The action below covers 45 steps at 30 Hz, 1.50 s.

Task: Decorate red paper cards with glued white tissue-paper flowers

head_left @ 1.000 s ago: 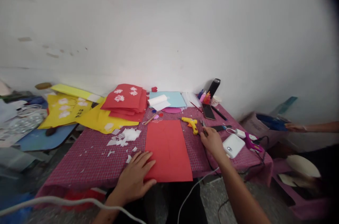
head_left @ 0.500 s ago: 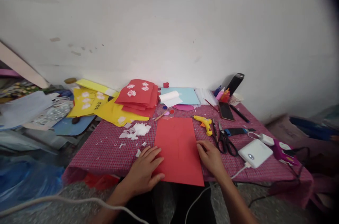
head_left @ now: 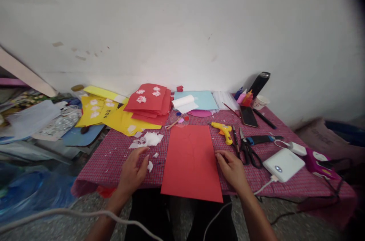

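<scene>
Red sheet [head_left: 191,161] lies unpinned at left, the left hand [head_left: 132,172] having moved off toward the scraps [head_left: 148,139], grip spread; I cannot tell the grip of the right hand [head_left: 232,168].

Craft workspace, identified by cloth-covered table [head_left: 99,172] where red sheet [head_left: 191,161], glue gun [head_left: 224,129], scissors [head_left: 245,146] and paper scraps [head_left: 153,139] are laid.

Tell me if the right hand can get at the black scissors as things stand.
Probably yes: the right hand is at the red sheet's right edge, and the black scissors lie just beyond it, handles nearest, with nothing visible on top.
</scene>
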Available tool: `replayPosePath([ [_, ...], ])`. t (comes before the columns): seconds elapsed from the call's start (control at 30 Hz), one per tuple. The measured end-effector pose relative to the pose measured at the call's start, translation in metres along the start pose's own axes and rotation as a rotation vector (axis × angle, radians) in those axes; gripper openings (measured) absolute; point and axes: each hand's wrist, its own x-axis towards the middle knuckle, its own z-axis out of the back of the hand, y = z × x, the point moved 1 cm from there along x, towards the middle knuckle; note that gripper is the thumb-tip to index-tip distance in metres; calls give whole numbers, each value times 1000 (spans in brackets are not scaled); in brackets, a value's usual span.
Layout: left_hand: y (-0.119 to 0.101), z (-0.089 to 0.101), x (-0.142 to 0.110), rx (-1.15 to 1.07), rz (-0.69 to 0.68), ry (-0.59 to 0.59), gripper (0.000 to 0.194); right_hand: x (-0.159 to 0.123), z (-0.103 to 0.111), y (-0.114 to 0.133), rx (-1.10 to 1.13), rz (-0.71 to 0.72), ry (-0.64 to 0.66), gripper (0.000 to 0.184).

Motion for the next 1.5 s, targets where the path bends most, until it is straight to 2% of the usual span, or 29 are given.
replayPosePath([
  [0.13,18,8,-15,-11,77,-6,27,-1,0,2,1,-5,15,28],
  [0.27,28,16,-16,-142,261,-73,27,-1,-1,-1,-10,-13,26,28],
  [0.37,21,21,-3,-481,428,-204,19,-1,-2,-3,-28,-12,33,28],
  [0.43,10,22,13,-826,482,-325,41,-1,-2,-3,-35,-16,31,28],
  [0.47,3,22,22,-979,518,-332,51,-1,-2,-3,-39,-18,28,28],
  [0.53,-9,21,42,-1145,534,-353,57,-1,-2,-1,-48,-18,23,29],
  [0.6,-19,17,64,-1211,507,-382,57,0,-2,1,-56,-13,18,29],
  [0.73,-29,-9,111,-1209,476,-371,56,0,-2,5,-60,-6,13,29],
  [0.87,-31,-55,153,-1196,505,-402,57,0,-2,8,-67,-6,5,29],
  [0.97,-26,-87,172,-1228,512,-426,56,1,-1,10,-70,-5,1,28],
  [1.03,-18,-97,178,-1251,520,-433,56,1,-2,10,-63,-12,-3,28],
  [1.13,-2,-89,184,-1274,527,-397,54,1,-2,8,-54,-54,2,29],
  [1.27,18,-53,189,-1258,428,-288,50,1,-2,3,-63,-112,2,30],
  [1.33,25,-40,191,-1224,394,-284,46,1,-2,0,-70,-120,13,31],
  [1.43,29,-35,191,-1166,394,-316,37,0,-2,-3,-73,-130,21,32],
  [1.5,26,-38,190,-1127,386,-323,23,0,-2,-4,-78,-142,17,33],
])
